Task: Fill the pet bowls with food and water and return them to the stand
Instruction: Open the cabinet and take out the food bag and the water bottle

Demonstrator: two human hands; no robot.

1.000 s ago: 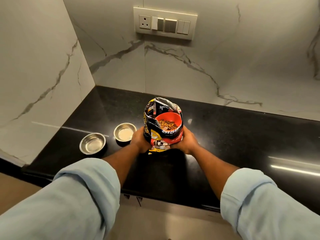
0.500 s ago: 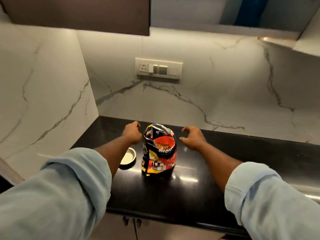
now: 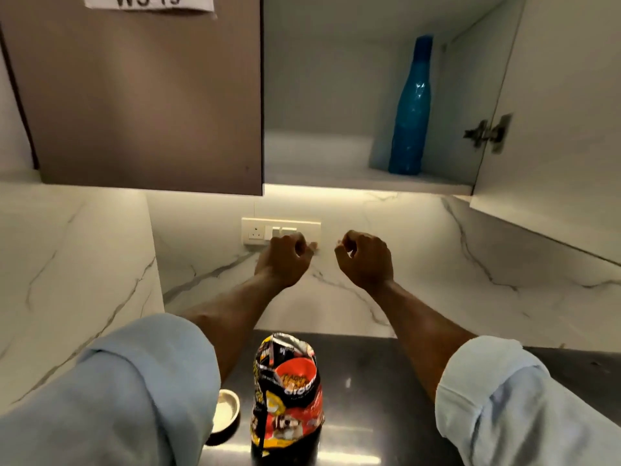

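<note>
An open red, black and yellow pet food bag (image 3: pixel 285 395) stands upright on the black counter (image 3: pixel 386 398). One steel bowl (image 3: pixel 226 406) shows to its left, partly hidden by my left sleeve; the other bowl is out of sight. A tall blue bottle (image 3: pixel 408 109) stands in the open upper cabinet. My left hand (image 3: pixel 285 258) and my right hand (image 3: pixel 364 260) are raised in front of the marble wall, well above the bag, fingers loosely curled and holding nothing.
A brown closed cabinet door (image 3: pixel 141 95) hangs at upper left. The open cabinet's white door (image 3: pixel 554 129) swings out at right. A switch and socket plate (image 3: pixel 258 230) sits on the wall behind my left hand.
Both hands let go of the food bag and rose upward. The view tilted up, bringing the upper cabinet and blue bottle into sight and one bowl out of sight.
</note>
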